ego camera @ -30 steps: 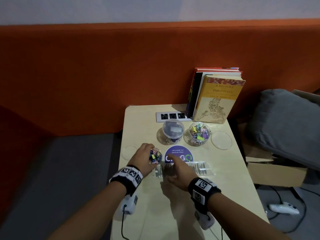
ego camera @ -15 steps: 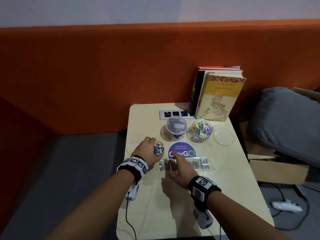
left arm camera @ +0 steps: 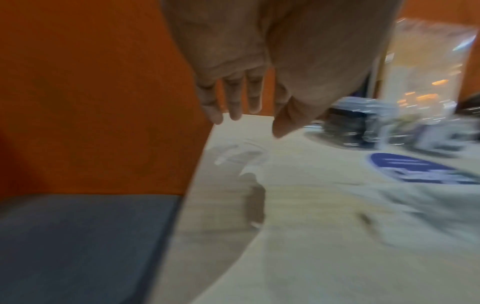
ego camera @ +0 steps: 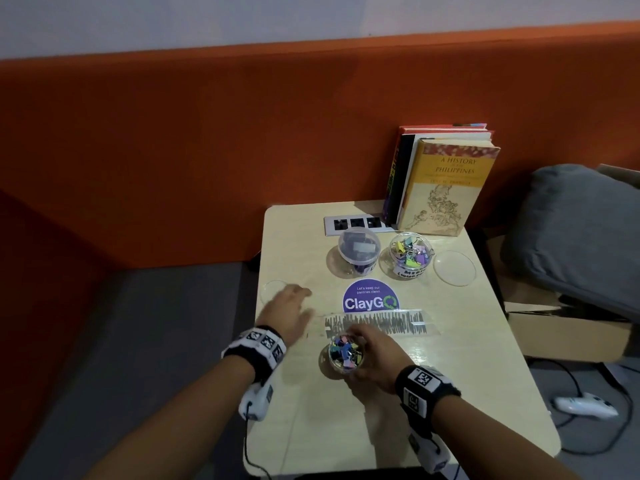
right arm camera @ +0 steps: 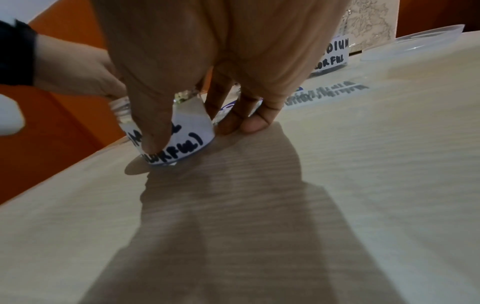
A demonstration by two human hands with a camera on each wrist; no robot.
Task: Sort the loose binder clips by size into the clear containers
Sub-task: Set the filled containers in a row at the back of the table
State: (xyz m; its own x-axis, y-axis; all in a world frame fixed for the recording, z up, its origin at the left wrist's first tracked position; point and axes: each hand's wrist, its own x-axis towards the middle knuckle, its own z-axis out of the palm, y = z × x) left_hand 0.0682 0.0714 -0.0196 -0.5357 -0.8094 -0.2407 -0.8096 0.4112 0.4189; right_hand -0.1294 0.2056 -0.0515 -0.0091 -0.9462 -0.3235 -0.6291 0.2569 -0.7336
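Note:
A small clear container full of colourful small binder clips stands on the near middle of the table. My right hand grips it from the right; in the right wrist view the thumb and fingers of that hand wrap its white handwritten label. My left hand hovers open, fingers straight, beside a small clear lid at the table's left edge; the blurred left wrist view shows this hand just above the lid. Two more containers stand at the back: dark clips and colourful medium clips.
A larger clear lid lies at the right. A clear plastic strip lies below a round blue sticker. Books and a socket plate stand at the back of the table. A grey cushion sits off its right edge.
The small container passed from my left hand to my right and came nearer, to the middle of the table. My left hand let go and swung left towards the small lid.

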